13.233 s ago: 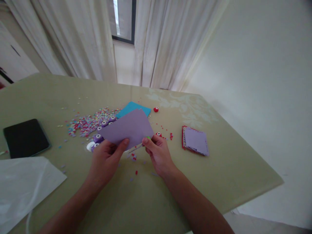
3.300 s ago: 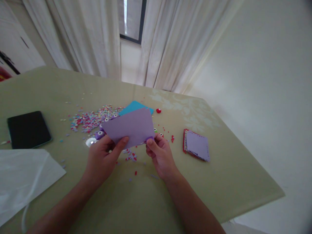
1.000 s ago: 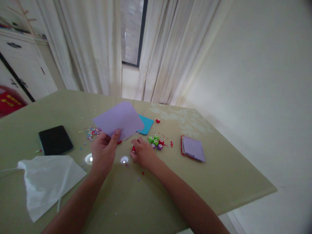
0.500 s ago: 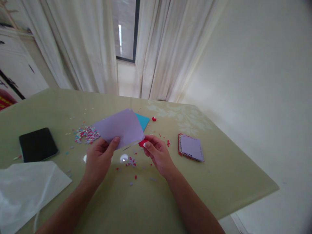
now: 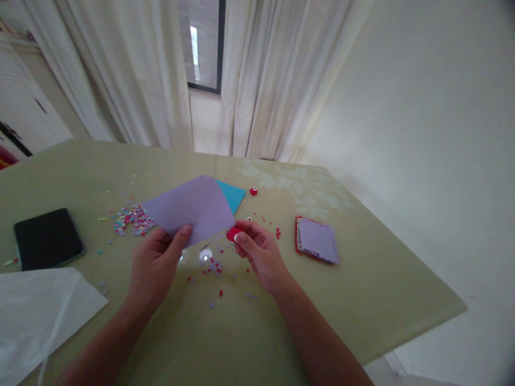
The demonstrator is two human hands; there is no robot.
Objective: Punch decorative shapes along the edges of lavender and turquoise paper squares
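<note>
My left hand (image 5: 155, 262) is closed on the lower left edge of a sheet of purple paper (image 5: 191, 206), thumb on top. The sheet is held up over the table, tilted. Between the thumb and fingers of my right hand (image 5: 259, 252) is a small red paper punch (image 5: 232, 234) with a white button, and my thumb rests on it. The punch sits at the paper's lower right corner; whether the paper is inside its slot I cannot tell. Below lie small red and purple paper cut-outs (image 5: 214, 266).
Multicoloured confetti (image 5: 134, 220) is heaped left of the paper. Behind it shows a blue sheet (image 5: 233, 196), with another small red punch (image 5: 253, 191) beyond. A stack of purple-topped cards (image 5: 317, 239) lies right. At left are a black tablet (image 5: 48, 238) and a white bag-like sheet (image 5: 44, 305).
The view has turned slightly, so the things on the left sit further left. Both hands keep their hold on the paper and punch, with only a small shift.
</note>
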